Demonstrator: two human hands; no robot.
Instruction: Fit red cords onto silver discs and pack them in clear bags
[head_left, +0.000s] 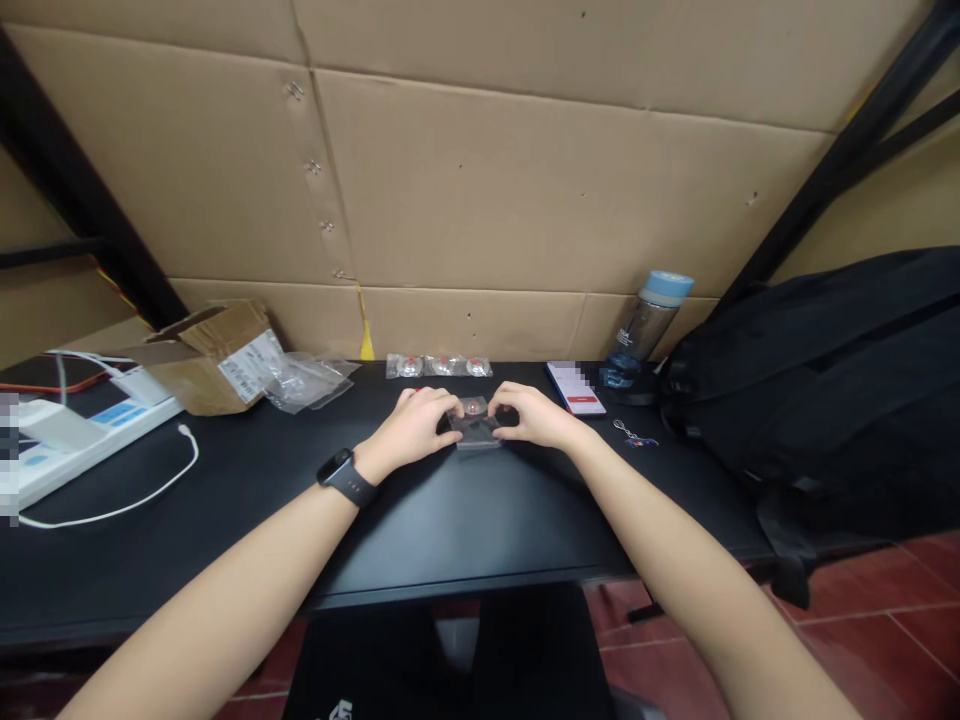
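Note:
A small clear plastic bag (477, 435) lies on the black table between my hands, with a small round item with a red centre at its far end. My left hand (416, 430) pinches the bag's left edge between thumb and fingers. On the opposite edge, my right hand (534, 415) has its thumb and curled fingers closed in the same way. Just beyond them sits a row of clear-wrapped round pieces (442, 367) with red centres. A bit of something red shows behind my left hand, mostly hidden.
An opened cardboard box (202, 365) and crumpled clear bags (307, 380) stand at the left, near a white power strip (97, 435) and a white cable (161, 490). Rightward are a phone (576, 388), a keychain (636, 437), a bottle (646, 325) and a black backpack (832, 400).

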